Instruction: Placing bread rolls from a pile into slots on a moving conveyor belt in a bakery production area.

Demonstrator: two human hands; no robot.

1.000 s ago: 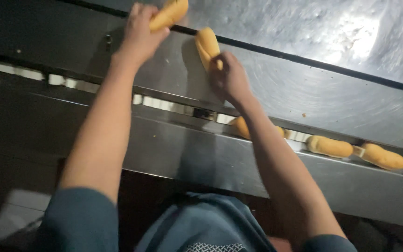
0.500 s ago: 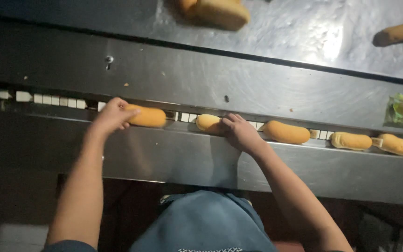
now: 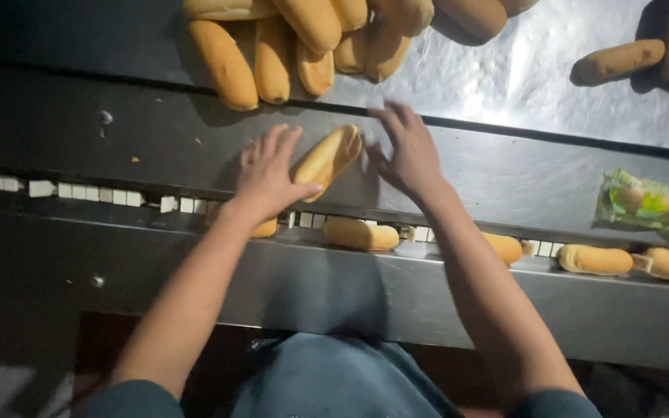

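Note:
A long golden bread roll lies tilted on the steel ledge between my two hands. My left hand rests against its left side, thumb under its lower end. My right hand is spread just to its right, fingers apart, touching nothing that I can see. Below them, more rolls ride in the conveyor channel: one under my hands, one partly behind my right forearm, two more at the right.
A heap of rolls lies on the shiny steel table at the top, with more rolls at the upper right. A green-printed plastic-wrapped pack sits at the right edge. White chain links run along the channel.
Both hands have come up from the conveyor channel to the ledge above it. A roll now lies between them, and the view has shifted to show the heap on the table.

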